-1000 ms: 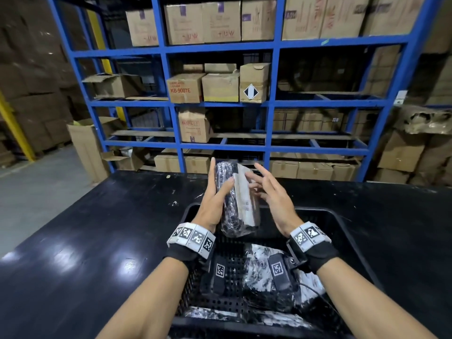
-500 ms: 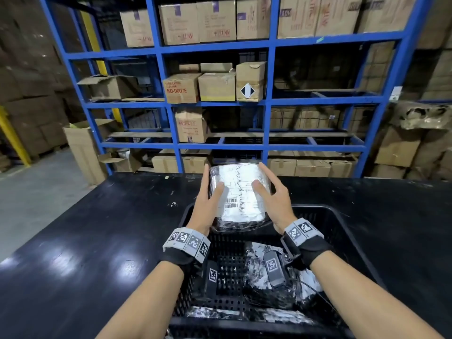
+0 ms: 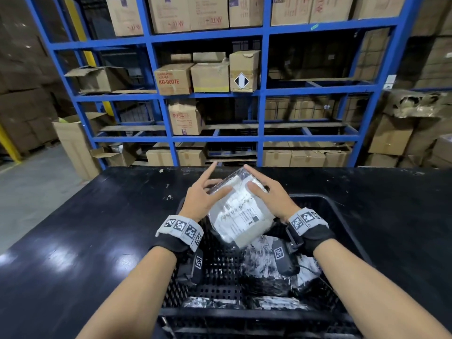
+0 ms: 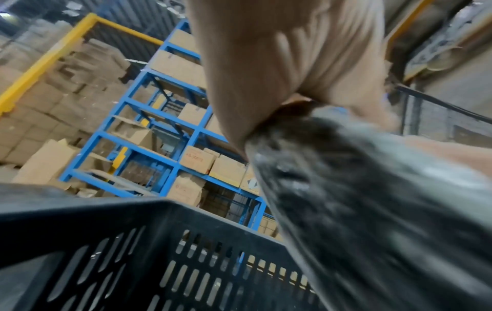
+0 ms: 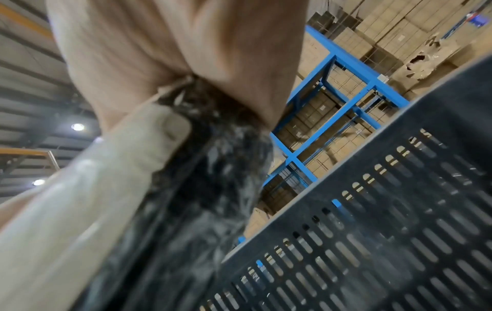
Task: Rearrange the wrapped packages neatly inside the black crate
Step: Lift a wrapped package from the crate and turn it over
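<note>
- One wrapped package (image 3: 241, 211) is in the air above the far half of the black crate (image 3: 342, 216), held between both hands with its white label side facing up and its far end tilted upward.
- Left hand (image 3: 204, 198) grasps the left edge of this package: the thumb lies on the label side and other fingers go behind it, while the index finger points away, straight and free. In the left wrist view the palm (image 4: 266, 63) closes on the dark wrapped end (image 4: 372, 200).
- Right hand (image 3: 271, 194) grasps the right edge in the same manner, thumb on top and fingers along the side; the right wrist view shows the palm (image 5: 159, 52) pinching the package where the label meets the dark wrap (image 5: 199, 168).
- Several other packages lie in the crate: a dark shiny one (image 3: 266, 267) on the right side under the wrists, and flatter ones (image 3: 212, 302) along the near wall. They look loose and not lined up, though the arms hide part of them.
- Left part of the crate floor (image 3: 220, 267) shows bare grid, so I judge there is free room for a tidy row.
- My judgement: the task is in its early or middle part. The held package is not yet put down, and the ones on the right and near side most probably need to be straightened too.
- How many packages there are in total, I cannot tell.
</note>
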